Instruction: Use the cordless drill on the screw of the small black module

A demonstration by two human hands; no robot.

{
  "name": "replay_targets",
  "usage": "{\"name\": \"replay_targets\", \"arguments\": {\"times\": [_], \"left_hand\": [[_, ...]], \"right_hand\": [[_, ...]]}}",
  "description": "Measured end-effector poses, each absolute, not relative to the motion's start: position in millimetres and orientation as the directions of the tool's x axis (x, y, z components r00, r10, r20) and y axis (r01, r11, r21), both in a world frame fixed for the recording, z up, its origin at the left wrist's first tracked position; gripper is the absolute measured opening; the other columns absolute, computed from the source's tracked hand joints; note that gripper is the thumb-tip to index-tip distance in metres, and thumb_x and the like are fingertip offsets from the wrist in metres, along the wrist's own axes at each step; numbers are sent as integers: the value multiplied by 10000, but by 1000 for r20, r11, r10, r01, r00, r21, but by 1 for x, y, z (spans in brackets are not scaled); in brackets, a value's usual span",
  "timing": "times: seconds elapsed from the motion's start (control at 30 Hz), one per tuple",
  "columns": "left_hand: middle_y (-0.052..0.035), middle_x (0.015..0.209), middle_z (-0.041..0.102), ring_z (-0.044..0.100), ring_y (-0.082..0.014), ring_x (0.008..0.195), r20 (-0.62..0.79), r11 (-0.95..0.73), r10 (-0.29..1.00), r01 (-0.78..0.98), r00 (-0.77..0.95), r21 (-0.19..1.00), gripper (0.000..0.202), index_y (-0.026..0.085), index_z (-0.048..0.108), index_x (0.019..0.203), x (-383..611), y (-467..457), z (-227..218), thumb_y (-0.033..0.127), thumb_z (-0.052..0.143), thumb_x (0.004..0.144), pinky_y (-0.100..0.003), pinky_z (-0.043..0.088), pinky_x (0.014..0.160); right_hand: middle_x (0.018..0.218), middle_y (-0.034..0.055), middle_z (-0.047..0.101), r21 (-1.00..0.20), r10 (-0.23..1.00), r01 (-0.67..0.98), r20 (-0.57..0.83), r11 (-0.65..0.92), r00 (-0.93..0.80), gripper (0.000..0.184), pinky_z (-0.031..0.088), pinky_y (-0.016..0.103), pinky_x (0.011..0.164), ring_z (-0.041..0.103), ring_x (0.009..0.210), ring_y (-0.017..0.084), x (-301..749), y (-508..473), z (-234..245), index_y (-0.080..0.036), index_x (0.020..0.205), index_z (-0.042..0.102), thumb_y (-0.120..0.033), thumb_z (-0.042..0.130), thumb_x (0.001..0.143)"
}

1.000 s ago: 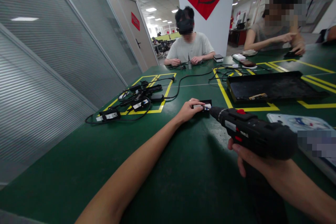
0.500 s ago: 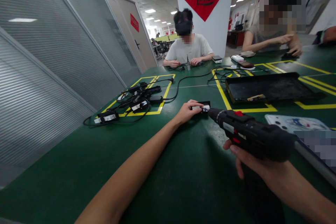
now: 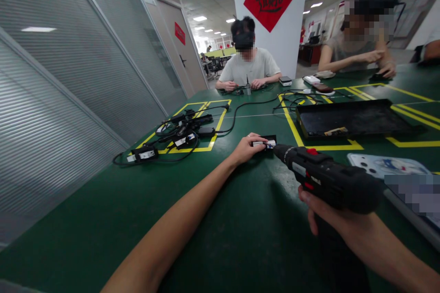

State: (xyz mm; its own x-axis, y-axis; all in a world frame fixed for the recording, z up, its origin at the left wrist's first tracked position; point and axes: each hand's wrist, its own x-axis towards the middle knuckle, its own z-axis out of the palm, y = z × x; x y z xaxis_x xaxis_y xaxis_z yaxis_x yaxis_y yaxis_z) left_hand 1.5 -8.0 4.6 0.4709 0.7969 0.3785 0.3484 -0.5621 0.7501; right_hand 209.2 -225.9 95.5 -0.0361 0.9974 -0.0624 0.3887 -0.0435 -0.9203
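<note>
My left hand (image 3: 246,147) reaches across the green table (image 3: 220,219) and pinches a small black adapter with a white label (image 3: 266,142), holding it down on the table top. My right hand (image 3: 330,217) grips a black cordless electric screwdriver with red buttons (image 3: 326,178). The screwdriver's tip points at the right end of the adapter and touches or nearly touches it. The fingers of my right hand curl under the tool's body.
A pile of black power adapters and cables (image 3: 175,132) lies in a yellow-taped box at left. A black tray (image 3: 354,119) sits at right, a pale sheet (image 3: 385,165) near it. Two other people (image 3: 249,62) (image 3: 357,43) work at the far side.
The view has shifted slightly. Both hands, the adapter and the screwdriver hold the same pose.
</note>
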Motion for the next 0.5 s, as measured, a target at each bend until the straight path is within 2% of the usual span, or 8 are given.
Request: {"name": "replay_targets", "arguments": {"times": [0.5], "left_hand": [[-59,1051,618,560,-192,1000,369,-554,802,355,469,753,255,207,703,1025,0,-10,7,273,614,795,-325,433,901]], "right_hand": [[591,-11,624,-938,998,342,-64,-51,-27,385,512,319,539,600,489,169,208,-225,95,-232,1124,611,-459,537,822]]}}
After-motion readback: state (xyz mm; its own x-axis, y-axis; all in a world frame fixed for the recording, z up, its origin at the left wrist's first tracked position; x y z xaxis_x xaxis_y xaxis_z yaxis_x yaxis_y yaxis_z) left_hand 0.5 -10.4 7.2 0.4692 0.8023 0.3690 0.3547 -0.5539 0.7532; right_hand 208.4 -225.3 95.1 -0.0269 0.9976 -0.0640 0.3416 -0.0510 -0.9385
